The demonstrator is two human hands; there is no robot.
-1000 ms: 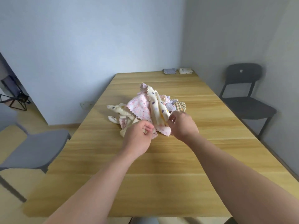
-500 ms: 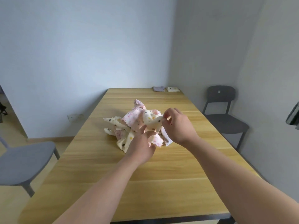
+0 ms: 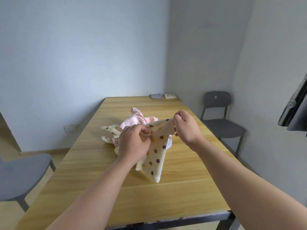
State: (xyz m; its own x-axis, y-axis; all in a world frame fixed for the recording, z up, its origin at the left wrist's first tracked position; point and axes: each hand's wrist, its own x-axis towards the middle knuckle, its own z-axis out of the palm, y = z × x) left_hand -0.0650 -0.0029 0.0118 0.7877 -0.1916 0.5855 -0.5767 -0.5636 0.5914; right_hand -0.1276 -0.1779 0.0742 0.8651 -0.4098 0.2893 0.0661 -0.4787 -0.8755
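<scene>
A cream cloth with coloured dots [image 3: 157, 153] hangs in the air above the wooden table [image 3: 174, 193]. My left hand [image 3: 132, 143] pinches its upper edge at the left. My right hand [image 3: 185, 127] pinches the same edge further right, and the cloth is stretched between the two. Its lower corner droops almost to the tabletop. Behind the hands lies a crumpled pile of cloths [image 3: 132, 123], pink-flowered and cream-dotted, partly hidden by my left hand.
Two folded cloths, a grey one [image 3: 156, 96] and a cream one [image 3: 170, 96], lie at the table's far edge. A dark chair [image 3: 221, 123] stands to the right and a grey chair [image 3: 21, 173] to the left. A dark object [image 3: 295, 107] hangs on the right wall.
Both hands have lifted the dotted cloth out of the pile and pulled it apart, so it hangs spread between them. The camera has tilted upward.
</scene>
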